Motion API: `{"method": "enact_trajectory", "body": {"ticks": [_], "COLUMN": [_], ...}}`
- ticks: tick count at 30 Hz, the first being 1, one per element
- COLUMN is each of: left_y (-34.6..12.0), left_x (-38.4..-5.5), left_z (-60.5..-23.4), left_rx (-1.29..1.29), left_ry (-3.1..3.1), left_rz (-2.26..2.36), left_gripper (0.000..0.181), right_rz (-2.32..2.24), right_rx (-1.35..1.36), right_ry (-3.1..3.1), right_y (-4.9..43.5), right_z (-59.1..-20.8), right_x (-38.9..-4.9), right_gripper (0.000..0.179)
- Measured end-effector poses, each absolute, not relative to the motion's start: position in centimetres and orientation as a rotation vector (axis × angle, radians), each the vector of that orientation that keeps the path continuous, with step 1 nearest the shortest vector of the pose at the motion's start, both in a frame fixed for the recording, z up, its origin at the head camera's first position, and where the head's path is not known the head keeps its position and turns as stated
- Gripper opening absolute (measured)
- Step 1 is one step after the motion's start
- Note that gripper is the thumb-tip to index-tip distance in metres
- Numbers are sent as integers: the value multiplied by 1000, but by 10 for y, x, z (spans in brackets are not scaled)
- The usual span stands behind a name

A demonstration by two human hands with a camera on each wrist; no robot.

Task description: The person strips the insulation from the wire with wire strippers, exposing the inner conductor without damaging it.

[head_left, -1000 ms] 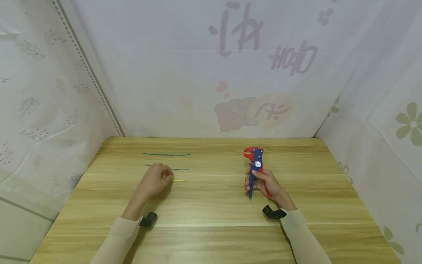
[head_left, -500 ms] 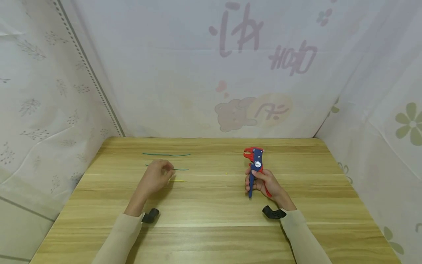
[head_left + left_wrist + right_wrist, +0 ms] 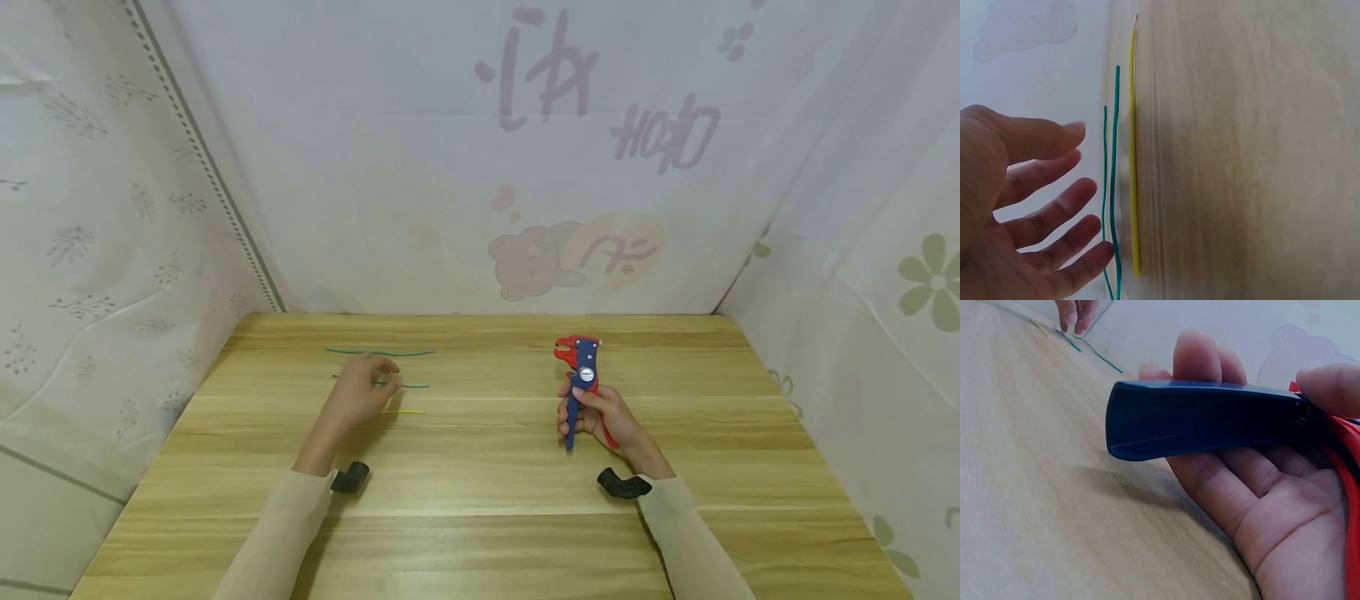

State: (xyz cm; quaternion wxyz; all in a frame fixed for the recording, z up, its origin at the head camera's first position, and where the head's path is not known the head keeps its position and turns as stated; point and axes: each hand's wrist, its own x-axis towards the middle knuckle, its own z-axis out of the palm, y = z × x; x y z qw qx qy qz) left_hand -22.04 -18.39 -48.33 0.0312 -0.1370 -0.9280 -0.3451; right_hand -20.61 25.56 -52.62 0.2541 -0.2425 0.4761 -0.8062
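Note:
My left hand (image 3: 363, 392) hovers over the near green wire (image 3: 416, 387), its loosely bent thumb and fingers apart with nothing between them. In the left wrist view, a yellow wire (image 3: 1134, 156) with a bare copper tip (image 3: 1135, 21) lies beside the near green wire, and a farther green wire (image 3: 1105, 156) runs along behind. The middle of the near green wire is partly hidden by my hand in the head view. My right hand (image 3: 611, 408) grips a red and blue wire stripper (image 3: 586, 357) by its handles; its red jaws face left.
A tiny yellow scrap (image 3: 514, 395) lies on the wooden table (image 3: 480, 483) between the hands. Black wrist mounts (image 3: 624, 483) jut inward from both sleeves. Printed cloth (image 3: 390, 183) hangs behind the table and at both sides.
My left hand has moved from the end of the yellow wire, which stays on the table, up and slightly right over the near green wire. The right hand and stripper have stayed still.

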Motion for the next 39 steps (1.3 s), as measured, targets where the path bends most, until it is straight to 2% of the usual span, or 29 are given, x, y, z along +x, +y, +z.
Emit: {"method": "enact_trajectory", "body": {"ticks": [20, 30, 39], "left_y": [-195, -192, -191], "left_x": [-230, -230, -227], "left_z": [-483, -480, -485], "left_rx": [-393, -431, -443], "left_ry": [-3046, -3053, -3013], "left_rz": [-1035, -881, -931], "left_gripper": [6, 7, 6], "right_rz": [-2176, -2168, -2165], "right_rx": [-636, -641, -619], "right_ry": [1314, 1319, 1318], "right_y": [255, 255, 254], "right_z": [-526, -525, -524], "right_x": [-205, -205, -205], "right_gripper": [28, 28, 27]}}
